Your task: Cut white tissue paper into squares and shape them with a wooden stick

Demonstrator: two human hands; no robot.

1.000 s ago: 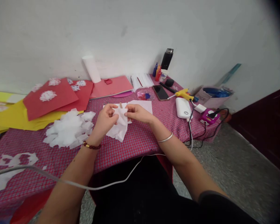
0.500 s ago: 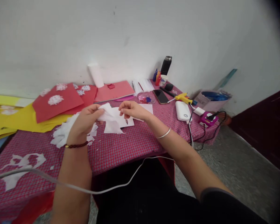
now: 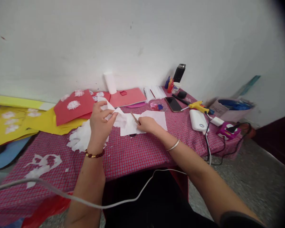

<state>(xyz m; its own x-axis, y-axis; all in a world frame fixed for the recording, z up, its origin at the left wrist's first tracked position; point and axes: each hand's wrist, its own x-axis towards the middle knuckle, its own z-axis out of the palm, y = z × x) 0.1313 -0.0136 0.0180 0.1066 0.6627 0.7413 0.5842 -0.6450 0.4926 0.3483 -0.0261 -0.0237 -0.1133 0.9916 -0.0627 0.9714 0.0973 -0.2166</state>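
Note:
My left hand [image 3: 101, 122] pinches a piece of thin white tissue paper [image 3: 120, 117] between thumb and fingers, raised over the table. To its right, my right hand [image 3: 147, 124] is closed around a thin brown stick [image 3: 134, 118], which points up and left; whether it is a pencil or a brush handle I cannot make out. Beneath the stick and right hand are flat white sheets [image 3: 156, 117]. A small dark thing [image 3: 132, 135] peeks out at their near edge, mostly hidden. Beside my left wrist lies a heap of white paper pieces [image 3: 79, 137].
Red sheets with white paper flowers [image 3: 73, 105] and yellow sheets [image 3: 44, 122] lie left. Torn paper scraps [image 3: 41, 166] are nearer. A paint palette [image 3: 158, 106], phone [image 3: 173, 104], yellow glue gun [image 3: 198, 106] and white power bank [image 3: 198, 120] sit right. A white cable [image 3: 123, 202] crosses in front.
My right hand has moved down onto the white sheets and now grips the brown stick, its fingers closed. My left hand still holds the tissue paper. The view has shifted left.

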